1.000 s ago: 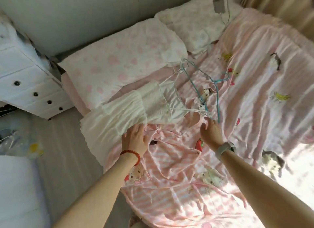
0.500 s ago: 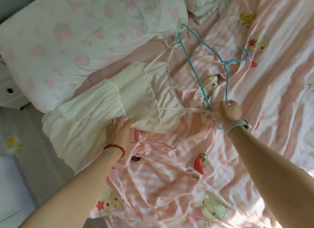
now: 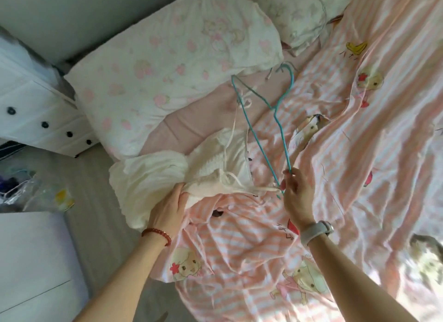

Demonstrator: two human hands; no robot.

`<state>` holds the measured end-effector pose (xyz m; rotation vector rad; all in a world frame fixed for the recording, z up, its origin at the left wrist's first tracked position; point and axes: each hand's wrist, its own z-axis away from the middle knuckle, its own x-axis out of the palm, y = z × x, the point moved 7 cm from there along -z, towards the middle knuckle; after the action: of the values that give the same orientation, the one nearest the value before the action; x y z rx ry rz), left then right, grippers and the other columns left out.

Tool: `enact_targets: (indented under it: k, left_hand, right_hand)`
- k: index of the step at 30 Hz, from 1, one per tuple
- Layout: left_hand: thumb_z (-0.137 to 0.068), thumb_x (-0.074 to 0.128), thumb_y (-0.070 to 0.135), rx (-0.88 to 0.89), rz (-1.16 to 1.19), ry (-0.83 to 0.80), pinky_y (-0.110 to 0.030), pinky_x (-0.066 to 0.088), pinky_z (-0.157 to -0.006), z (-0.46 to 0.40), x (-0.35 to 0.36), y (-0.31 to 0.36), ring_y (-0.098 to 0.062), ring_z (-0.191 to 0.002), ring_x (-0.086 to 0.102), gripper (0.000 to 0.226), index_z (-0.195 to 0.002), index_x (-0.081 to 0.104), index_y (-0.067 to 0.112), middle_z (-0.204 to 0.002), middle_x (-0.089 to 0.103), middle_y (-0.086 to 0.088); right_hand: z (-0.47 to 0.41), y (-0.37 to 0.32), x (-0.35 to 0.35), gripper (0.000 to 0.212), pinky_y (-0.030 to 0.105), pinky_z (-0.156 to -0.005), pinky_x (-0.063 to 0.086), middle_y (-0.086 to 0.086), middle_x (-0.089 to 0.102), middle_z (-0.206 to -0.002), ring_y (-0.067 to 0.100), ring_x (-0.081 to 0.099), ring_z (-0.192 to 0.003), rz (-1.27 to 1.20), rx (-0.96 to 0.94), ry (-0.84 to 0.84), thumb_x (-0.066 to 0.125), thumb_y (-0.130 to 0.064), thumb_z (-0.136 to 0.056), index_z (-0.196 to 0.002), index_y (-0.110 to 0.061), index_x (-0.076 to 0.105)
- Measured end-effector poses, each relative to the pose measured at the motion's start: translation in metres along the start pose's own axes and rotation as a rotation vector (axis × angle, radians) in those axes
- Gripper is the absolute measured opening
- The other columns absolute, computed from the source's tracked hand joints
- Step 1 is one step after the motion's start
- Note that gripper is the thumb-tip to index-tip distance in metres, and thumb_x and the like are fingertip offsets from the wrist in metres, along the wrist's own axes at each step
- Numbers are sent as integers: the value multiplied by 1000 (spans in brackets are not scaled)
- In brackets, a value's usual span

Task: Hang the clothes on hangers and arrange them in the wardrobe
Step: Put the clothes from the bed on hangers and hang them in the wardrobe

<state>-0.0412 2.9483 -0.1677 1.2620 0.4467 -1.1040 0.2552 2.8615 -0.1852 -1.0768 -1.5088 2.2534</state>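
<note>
The right hand (image 3: 297,192) pinches one corner of the thin teal wire hanger (image 3: 261,127); the left hand (image 3: 167,207) clutches the cream ruffled strappy dress (image 3: 182,170) beside it on the bed. Its thin straps (image 3: 247,189) trail across that corner — lifting unevenly could probably slip one off.

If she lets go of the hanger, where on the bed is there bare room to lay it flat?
Free: the striped quilt right of the right hand, and the pink sheet strip between the pillow and the white dress. Crowded: around the left hand, where the dress bunches and its straps tangle with the teal hanger.
</note>
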Motion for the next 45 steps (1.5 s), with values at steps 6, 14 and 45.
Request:
enact_targets:
  k: [6, 14, 45]
  left_hand:
    - [-95, 43, 29, -86, 172, 278, -15, 37, -67, 99, -69, -22, -9, -81, 53, 22, -100, 61, 16, -85, 57, 14]
    - [-93, 50, 14, -131, 399, 583, -5, 38, -64, 273, -121, -34, -7, -73, 57, 17, -89, 65, 8, -77, 64, 6]
    - [-91, 55, 17, -946, 531, 964, -24, 21, -52, 812, 56, -105, -21, -60, 42, 34, -65, 57, -5, -57, 49, -6]
  right_hand:
    - [87, -51, -13, 29, 16, -49, 30, -2, 38, -54, 8, 36, -51, -7, -95, -88, 50, -10, -92, -64, -9, 44]
    - [198, -75, -2, 42, 24, -46, 26, -5, 30, -50, 9, 28, -48, -362, -17, -275, 40, -17, -97, -56, -19, 32]
    - [581, 34, -55, 35, 32, -63, 35, 5, 49, -60, 28, 49, -68, 589, -513, -963, 45, -24, -93, -58, -16, 45]
